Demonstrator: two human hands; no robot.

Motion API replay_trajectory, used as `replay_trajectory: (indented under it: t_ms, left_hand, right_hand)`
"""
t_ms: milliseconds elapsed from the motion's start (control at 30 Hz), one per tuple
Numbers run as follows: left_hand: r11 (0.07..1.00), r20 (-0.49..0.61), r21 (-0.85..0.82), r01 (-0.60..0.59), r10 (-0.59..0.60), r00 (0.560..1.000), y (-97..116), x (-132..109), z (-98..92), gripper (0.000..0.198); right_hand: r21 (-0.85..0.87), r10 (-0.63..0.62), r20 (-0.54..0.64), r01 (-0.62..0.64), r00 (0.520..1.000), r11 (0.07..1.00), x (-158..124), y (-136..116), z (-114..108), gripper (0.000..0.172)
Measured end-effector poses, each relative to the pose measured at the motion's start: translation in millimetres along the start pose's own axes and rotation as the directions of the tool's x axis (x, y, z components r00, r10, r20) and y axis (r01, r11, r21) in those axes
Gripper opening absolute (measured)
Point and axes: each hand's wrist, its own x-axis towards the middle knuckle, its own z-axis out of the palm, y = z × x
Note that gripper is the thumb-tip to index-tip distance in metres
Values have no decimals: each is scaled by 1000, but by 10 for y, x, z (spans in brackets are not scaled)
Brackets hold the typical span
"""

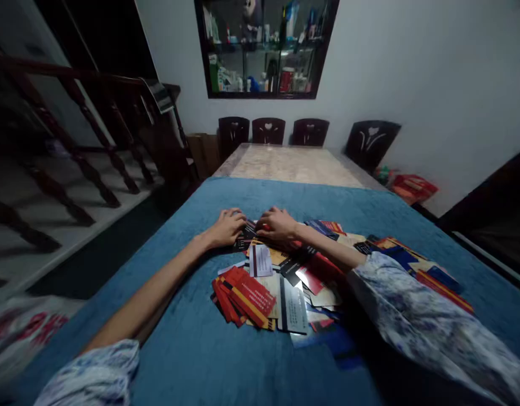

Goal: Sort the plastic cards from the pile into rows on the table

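Observation:
A loose heap of plastic cards lies on the blue cloth in the head view. At its far left edge, my left hand (228, 227) has its fingers curled down on black cards (244, 239). Close beside it, my right hand (279, 224) is bent over the heap, fingers curled inward; a bit of red shows under them, and what they grip is hidden. Nearer to me are a fan of orange-red cards (249, 296), a white card with a dark stripe (260, 260) and a silver-grey card (292, 307). Red cards (321, 272) lie below my right forearm.
More cards (405, 256) spread to the right of my right arm. The blue cloth (179, 349) covers the near part of a long table (285, 160). Dark chairs (268, 131) stand at the far end. A wooden railing (86, 169) runs along the left.

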Motion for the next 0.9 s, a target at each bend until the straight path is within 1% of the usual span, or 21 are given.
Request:
replay_trajectory:
  t_ms: [100,167,233,267,300,367,467,567,667,767,833,900]
  left_hand:
    - [998,41,-62,13,-10,999,-36,75,23,50]
    - [996,94,-89,29,-21,995,-58,111,26,55]
    - [994,148,-99,44,-29,989,-69,131,17,56]
    - [994,157,-93,48,-33,987,-68,135,9,54]
    - [995,150,-79,52,-40,988,-60,134,-1,52]
    - [997,103,-25,71,-68,992,-30,126,-22,45]
    - [994,52,51,99,-101,993,28,110,-45,37]
    - [991,29,77,112,-115,993,74,111,-47,32]
    - [979,-23,117,168,-166,986,119,128,-45,26]
    - [949,-88,171,265,-253,964,190,138,-80,27]
    - [919,-125,181,350,-332,935,256,131,-128,29]
    - [895,-114,150,420,-407,906,334,121,-179,34]
  right_hand:
    - [8,-6,0,6,1000,1000,31,-7,26,38]
    - [10,-2,0,2,1000,1000,60,-9,39,37]
    - [10,7,1,-7,1000,1000,92,-16,50,37]
    - [8,10,1,-10,1000,1000,107,-24,54,37]
    - [5,11,-2,-11,1000,1000,120,-37,58,37]
    - [-11,20,-17,-20,1000,1000,137,-75,62,35]
    - [-39,56,-22,-57,998,998,147,-139,57,30]
    - [-29,89,-8,-89,996,996,152,-167,47,34]
    - [2,54,0,-54,999,999,165,-151,43,38]
    - [30,-3,7,3,1000,1000,197,-109,35,33]
    - [48,-9,-17,10,1000,999,245,-58,24,33]
    - [56,-17,-65,20,998,998,324,18,20,38]
